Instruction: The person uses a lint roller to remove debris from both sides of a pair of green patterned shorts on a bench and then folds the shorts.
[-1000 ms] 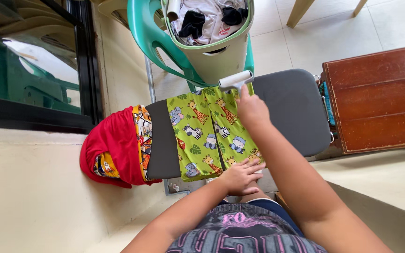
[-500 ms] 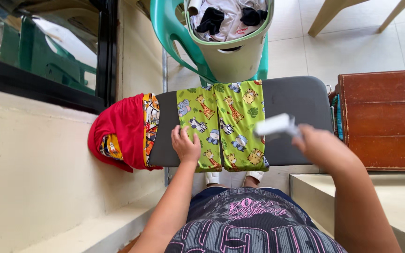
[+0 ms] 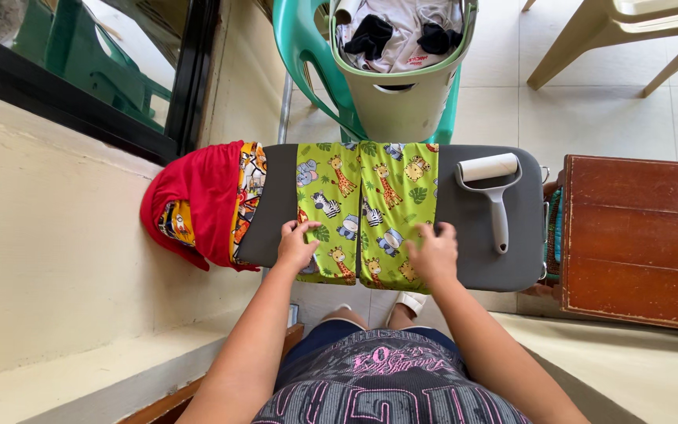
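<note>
Green child's trousers with cartoon animals (image 3: 366, 206) lie flat across a grey ironing board (image 3: 472, 255). My left hand (image 3: 295, 246) grips the near left edge of the green cloth. On the right leg near the front edge rests my right hand (image 3: 432, 254), fingers spread and pressing down. A white lint roller with a grey handle (image 3: 493, 191) lies on the bare board to the right of the trousers, apart from both hands.
A red garment (image 3: 190, 208) and an orange printed one (image 3: 248, 196) hang over the board's left end. A pale laundry basket of clothes (image 3: 402, 55) sits on a green plastic chair (image 3: 308, 55) beyond the board. A brown wooden table (image 3: 639, 239) stands at right, a wall at left.
My right hand has set the lint roller down on the board's right side and moved onto the trousers. My left hand has stayed at the near left edge.
</note>
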